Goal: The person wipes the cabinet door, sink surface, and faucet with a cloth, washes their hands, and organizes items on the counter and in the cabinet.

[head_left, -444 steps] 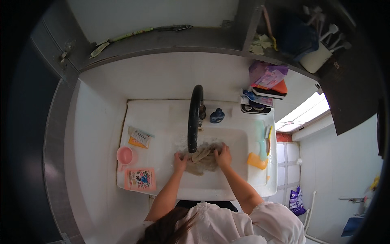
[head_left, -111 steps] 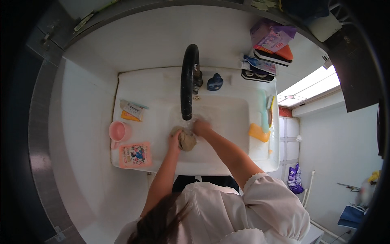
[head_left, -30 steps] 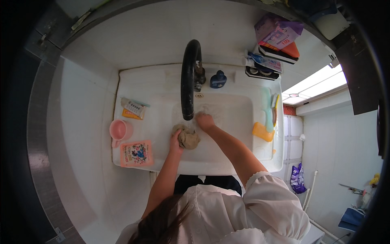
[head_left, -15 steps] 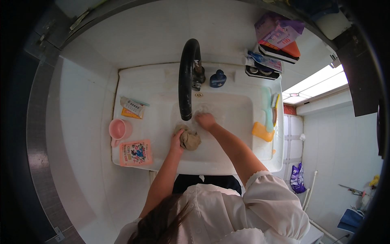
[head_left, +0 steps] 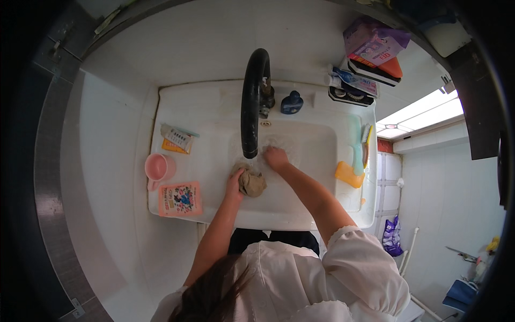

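Note:
My left hand [head_left: 234,185] is closed on a crumpled brown cloth [head_left: 252,183], held in the near left part of the white sink [head_left: 316,142]. Beneath the black curved faucet [head_left: 250,107] and a little to its right, my right hand [head_left: 276,158] reaches down to the basin floor. Splashing water surrounds its fingertips, and its fingers point away from me and are mostly hidden, so whether they hold anything cannot be made out. A small gap separates that hand from the cloth.
Left ledge: a pink cup [head_left: 160,168], a pink printed packet [head_left: 181,199] and a tube [head_left: 176,136]. Right ledge: a yellow-orange soap bar [head_left: 349,174] and a scrub brush [head_left: 366,145]. Behind the basin stand a dark blue bottle [head_left: 292,103] and a black tray [head_left: 351,98].
The whole view has shifted slightly. Both hands keep nearly the same places in the sink, the left still holding the cloth.

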`<state>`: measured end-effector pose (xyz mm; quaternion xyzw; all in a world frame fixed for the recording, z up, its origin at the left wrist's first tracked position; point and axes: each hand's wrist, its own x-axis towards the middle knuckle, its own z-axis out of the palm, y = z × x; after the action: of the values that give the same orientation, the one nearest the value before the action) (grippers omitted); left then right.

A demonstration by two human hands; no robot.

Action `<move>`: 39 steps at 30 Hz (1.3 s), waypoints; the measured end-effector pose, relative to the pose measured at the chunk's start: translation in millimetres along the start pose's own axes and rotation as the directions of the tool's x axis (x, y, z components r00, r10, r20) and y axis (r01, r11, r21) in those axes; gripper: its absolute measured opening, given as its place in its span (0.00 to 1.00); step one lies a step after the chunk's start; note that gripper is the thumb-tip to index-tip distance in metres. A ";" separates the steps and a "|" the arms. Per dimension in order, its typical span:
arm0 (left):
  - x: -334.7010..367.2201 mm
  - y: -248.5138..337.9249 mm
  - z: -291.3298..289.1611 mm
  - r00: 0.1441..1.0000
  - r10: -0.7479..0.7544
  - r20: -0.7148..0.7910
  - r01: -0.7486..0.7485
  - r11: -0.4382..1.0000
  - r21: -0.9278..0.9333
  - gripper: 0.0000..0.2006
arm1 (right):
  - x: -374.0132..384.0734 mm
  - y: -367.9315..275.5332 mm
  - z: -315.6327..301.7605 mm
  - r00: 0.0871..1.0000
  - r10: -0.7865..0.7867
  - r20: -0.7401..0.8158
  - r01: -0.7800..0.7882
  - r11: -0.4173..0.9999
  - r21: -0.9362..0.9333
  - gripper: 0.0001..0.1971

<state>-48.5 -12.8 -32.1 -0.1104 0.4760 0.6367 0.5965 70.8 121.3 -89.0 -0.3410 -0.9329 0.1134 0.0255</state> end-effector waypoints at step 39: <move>3.6 1.9 -6.6 1.000 0.007 0.011 -0.007 1.000 0.019 0.16 | 3.7 11.8 -37.3 0.968 -0.054 0.244 0.018 0.989 0.145 0.09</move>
<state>-53.9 -15.0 -37.2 -0.0998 0.4790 0.6348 0.5980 80.1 139.6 -55.6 -0.3045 -0.9244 0.2204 -0.0647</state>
